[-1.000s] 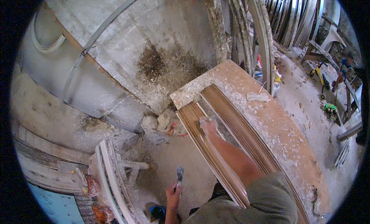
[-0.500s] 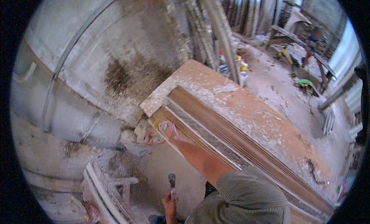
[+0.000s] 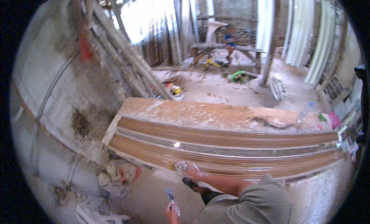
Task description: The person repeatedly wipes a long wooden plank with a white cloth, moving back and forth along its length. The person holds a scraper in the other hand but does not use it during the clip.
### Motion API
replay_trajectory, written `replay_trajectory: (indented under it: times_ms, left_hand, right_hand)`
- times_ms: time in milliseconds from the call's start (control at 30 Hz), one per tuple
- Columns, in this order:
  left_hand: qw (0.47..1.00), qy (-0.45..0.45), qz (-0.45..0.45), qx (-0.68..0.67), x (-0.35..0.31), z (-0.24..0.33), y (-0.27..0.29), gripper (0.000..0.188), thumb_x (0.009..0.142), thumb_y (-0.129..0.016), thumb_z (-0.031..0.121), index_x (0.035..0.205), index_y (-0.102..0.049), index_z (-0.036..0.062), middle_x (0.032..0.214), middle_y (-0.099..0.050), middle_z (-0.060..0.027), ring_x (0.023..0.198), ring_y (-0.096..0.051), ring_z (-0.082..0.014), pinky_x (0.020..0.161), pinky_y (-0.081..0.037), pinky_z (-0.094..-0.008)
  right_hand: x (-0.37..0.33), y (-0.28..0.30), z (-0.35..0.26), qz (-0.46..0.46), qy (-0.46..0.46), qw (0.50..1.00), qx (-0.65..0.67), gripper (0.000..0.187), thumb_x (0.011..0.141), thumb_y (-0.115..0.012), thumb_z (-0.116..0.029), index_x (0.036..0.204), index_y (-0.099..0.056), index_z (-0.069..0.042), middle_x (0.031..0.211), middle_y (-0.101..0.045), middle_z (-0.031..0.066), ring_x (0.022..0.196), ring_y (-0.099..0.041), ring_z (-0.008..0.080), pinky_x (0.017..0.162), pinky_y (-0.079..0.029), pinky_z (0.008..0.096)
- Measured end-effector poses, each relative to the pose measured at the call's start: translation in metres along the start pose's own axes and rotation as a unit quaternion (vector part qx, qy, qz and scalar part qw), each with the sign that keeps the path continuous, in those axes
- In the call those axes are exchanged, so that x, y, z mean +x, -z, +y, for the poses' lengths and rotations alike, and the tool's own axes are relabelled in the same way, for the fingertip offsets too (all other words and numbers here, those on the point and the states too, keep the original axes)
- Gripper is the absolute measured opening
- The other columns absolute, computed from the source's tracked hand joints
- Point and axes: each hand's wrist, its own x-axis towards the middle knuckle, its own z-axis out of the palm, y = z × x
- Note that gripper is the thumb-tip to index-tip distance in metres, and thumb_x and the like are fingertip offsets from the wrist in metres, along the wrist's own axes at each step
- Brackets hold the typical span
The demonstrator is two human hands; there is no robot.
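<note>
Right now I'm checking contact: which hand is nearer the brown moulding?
The right hand: it rests on the moulding at its near edge. The left hand hangs lower, over the floor, holding a scraper.

Daylight glares from the far openings — motion-blurred, edges bent, dark fisheye rim.

A long workbench [image 3: 200, 114] ran across the middle of the frame, its top dusted with whitish plaster crumbs. A long brown moulding [image 3: 231, 147] with ridged grooves lay along its near edge, spanning almost its full length. Toward the right of the frame, a dark curled scrap [image 3: 269, 123] and small green and pink bits [image 3: 327, 118] lay on the dusty top.
</note>
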Motion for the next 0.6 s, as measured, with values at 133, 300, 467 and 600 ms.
replay_trajectory:
  times_ms: [133, 300, 467, 600]
  left_hand:
    - [0.995, 0.062, -0.071, 0.018, -0.035, -0.044, -0.044, 0.017, 0.093, -0.057, 0.027, 0.095, -0.064, 0.0117, 0.064, -0.054, 0.0036, 0.048, -0.048, -0.0058, 0.041, -0.04, -0.0227]
    - [0.987, 0.088, -0.127, 0.033, -0.088, -0.069, -0.092, 0.022, 0.095, -0.053, 0.038, 0.096, -0.064, 0.0195, 0.056, -0.047, 0.0067, 0.039, -0.041, -0.005, 0.033, -0.033, -0.0215]
    - [0.989, 0.033, -0.125, 0.076, -0.119, -0.066, -0.135, 0.023, 0.095, -0.053, 0.04, 0.097, -0.064, 0.0198, 0.056, -0.048, 0.0065, 0.038, -0.041, -0.0054, 0.032, -0.033, -0.0217]
    - [0.988, -0.021, -0.112, 0.101, -0.151, -0.065, -0.188, 0.022, 0.094, -0.055, 0.035, 0.098, -0.065, 0.016, 0.06, -0.051, 0.0046, 0.042, -0.045, -0.0065, 0.036, -0.037, -0.0225]
  right_hand:
    - [-0.103, 0.084, 0.018, 0.035, 0.026, 0.997, -0.061, 0.027, 0.083, -0.067, -0.037, 0.105, -0.07, -0.02, 0.111, -0.068, 0.0061, 0.1, -0.065, 0.024, 0.087, -0.05, 0.0355]
    - [-0.194, 0.165, 0.024, 0.076, -0.094, 0.98, -0.161, 0.023, 0.083, -0.067, -0.036, 0.102, -0.072, -0.025, 0.104, -0.071, 0.0017, 0.095, -0.067, 0.0224, 0.085, -0.052, 0.0354]
    - [-0.258, 0.228, 0.027, 0.086, -0.112, 0.972, -0.189, 0.025, 0.082, -0.066, -0.041, 0.101, -0.072, -0.026, 0.102, -0.071, 0.001, 0.09, -0.068, 0.0236, 0.081, -0.052, 0.0364]
    - [-0.321, 0.293, 0.045, 0.088, -0.109, 0.967, -0.213, 0.026, 0.081, -0.066, -0.042, 0.102, -0.072, -0.027, 0.1, -0.071, 0.0033, 0.088, -0.068, 0.0249, 0.079, -0.053, 0.0382]
